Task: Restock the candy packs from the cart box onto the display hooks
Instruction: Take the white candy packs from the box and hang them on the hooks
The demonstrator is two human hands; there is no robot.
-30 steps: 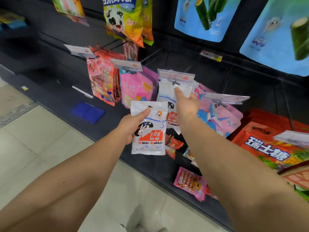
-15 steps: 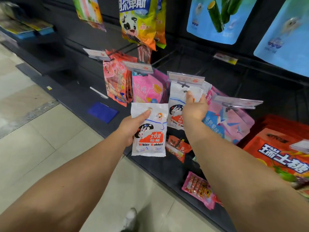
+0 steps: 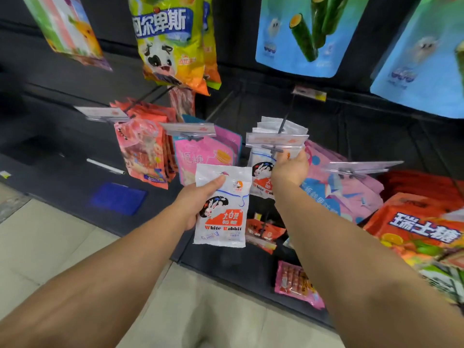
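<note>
Candy pack waits below its hook

Candy pack [image 3: 222,205] hangs upright in the left hand [image 3: 198,199], thumb pinching its top edge, down-left of the hook [image 3: 275,148]. The right hand [image 3: 290,168], nearer the hook, grips the hung packs [image 3: 261,172] under the price tag [image 3: 276,139]. The pack must rise rightward.

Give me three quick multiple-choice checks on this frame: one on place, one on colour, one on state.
1. Where is the right hand?
A. At the hook's hanging White Rabbit packs
B. On the floor
C. On the blue seaweed bags

2. What colour is the loose pack mostly?
A. Green
B. White
C. Black

3. That loose pack is:
A. Hung on a hook
B. Lying on the shelf
C. Gripped in the left hand

Answers: 1 A, fingers sit under the price tag; 2 B, white with a red panel; 3 C, thumb across its front.
</note>
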